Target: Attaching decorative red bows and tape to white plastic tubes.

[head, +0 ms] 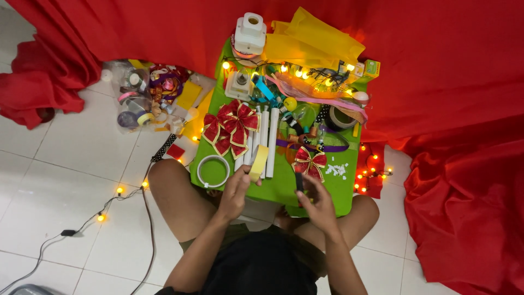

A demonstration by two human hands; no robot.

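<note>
My left hand (236, 192) pinches a yellow strip of tape or ribbon (258, 161) that rises over the near edge of a green table (278, 186). My right hand (316, 202) grips a small dark tool (299, 182), likely a cutter, just below a red and gold bow (309, 162). A white tape roll (213, 171) lies left of my left hand. Several white tubes (267, 139) lie side by side in the table's middle, with more red bows (232, 127) to their left.
Small white scraps (336, 170) lie right of the bow. Glowing string lights (305, 72), ribbons and yellow paper (314, 38) crowd the table's far end, by a white dispenser (250, 34). A ribbon pile (150, 93) sits on the floor. Red cloth (458, 136) surrounds everything.
</note>
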